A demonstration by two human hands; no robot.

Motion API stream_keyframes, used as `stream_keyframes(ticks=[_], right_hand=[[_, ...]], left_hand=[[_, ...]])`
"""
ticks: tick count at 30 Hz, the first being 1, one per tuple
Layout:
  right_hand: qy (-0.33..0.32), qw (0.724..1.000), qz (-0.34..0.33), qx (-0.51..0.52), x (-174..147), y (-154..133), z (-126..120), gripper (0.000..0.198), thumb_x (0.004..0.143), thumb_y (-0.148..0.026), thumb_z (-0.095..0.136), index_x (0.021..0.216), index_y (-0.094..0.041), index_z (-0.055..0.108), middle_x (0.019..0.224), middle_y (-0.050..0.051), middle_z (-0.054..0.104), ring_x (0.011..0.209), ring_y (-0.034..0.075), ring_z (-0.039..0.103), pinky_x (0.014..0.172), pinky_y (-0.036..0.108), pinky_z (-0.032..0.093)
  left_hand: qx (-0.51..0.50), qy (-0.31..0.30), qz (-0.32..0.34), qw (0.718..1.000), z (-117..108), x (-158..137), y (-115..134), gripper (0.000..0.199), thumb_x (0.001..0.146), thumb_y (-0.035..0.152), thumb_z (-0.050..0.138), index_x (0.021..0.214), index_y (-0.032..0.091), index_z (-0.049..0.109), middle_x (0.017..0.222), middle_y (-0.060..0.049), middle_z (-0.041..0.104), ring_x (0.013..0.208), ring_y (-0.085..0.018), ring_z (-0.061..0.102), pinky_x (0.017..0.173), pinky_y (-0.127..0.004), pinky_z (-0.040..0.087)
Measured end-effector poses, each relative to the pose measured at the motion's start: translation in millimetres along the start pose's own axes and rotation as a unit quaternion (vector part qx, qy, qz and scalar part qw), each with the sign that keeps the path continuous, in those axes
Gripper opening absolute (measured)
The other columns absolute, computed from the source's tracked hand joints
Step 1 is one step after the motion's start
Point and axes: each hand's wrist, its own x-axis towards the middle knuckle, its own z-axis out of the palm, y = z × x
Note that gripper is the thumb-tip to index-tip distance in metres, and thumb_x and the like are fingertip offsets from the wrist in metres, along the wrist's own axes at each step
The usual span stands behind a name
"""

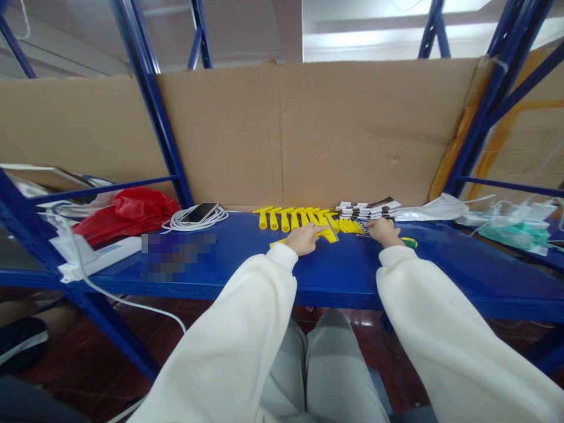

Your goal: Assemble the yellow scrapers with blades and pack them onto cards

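- Yellow scraper (328, 235): flat on blue surface (251, 252), beneath left fingers (314, 229), which grasp it.
- Right fingers (374, 224): beside small yellow pieces (349, 226); can't tell grip.
- Red plastic bag (143, 205), left: contents hidden.

Blue shelf (251, 267) | yel. tools (285, 221) in row | blk/wht pkts (361, 211) stacked | wht cable (219, 218) coiled

So the yellow T-shaped tools (285, 221) look like smooth plastic, kinda satin, and one has a shiny metal-looking strip (332, 228). The tabletop (251, 252) is glossy, like painted metal. Backing panel's (352, 129) plain matt cardboard with creases. Red bag (141, 211) is crinkly thin plastic, phone (200, 212) has glossy glass, cable's (175, 224) smooth plastic, sleeves (244, 311) soft matt cloth.
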Motion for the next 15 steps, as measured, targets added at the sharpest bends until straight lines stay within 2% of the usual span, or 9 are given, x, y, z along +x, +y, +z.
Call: stream_keyframes(ticks=[9, 15], right_hand=[[-0.043, 0.998, -0.018, -0.042, -4, -3, -6, 0.032, 0.090, -0.024, 0.054, 0.113, -0.020, 0.076, 0.128, 0.018, 0.061, 0.130, 0.035, 0.046, 0.105, 0.056, 0.037], [-0.065, 0.995, -0.035, -0.067, -11, -7, -10, 0.037, 0.090, -0.020, 0.048, 0.118, -0.016, 0.072, 0.135, 0.020, 0.058, 0.133, 0.036, 0.043, 0.106, 0.058, 0.034]], left_hand=[[0.004, -0.005, -0.010, 1.000, -2, -1, 2, 0.051, 0.097, 0.019, 0.047, 0.146, 0.031, 0.053, 0.132, -0.007, 0.063, 0.118, -0.022, 0.063, 0.102, -0.032, 0.049], [0.008, -0.011, -0.007, 1.000, -2, 0, 2, 0.051, 0.098, 0.019, 0.046, 0.147, 0.030, 0.052, 0.132, -0.008, 0.062, 0.119, -0.022, 0.063, 0.102, -0.032, 0.049]])
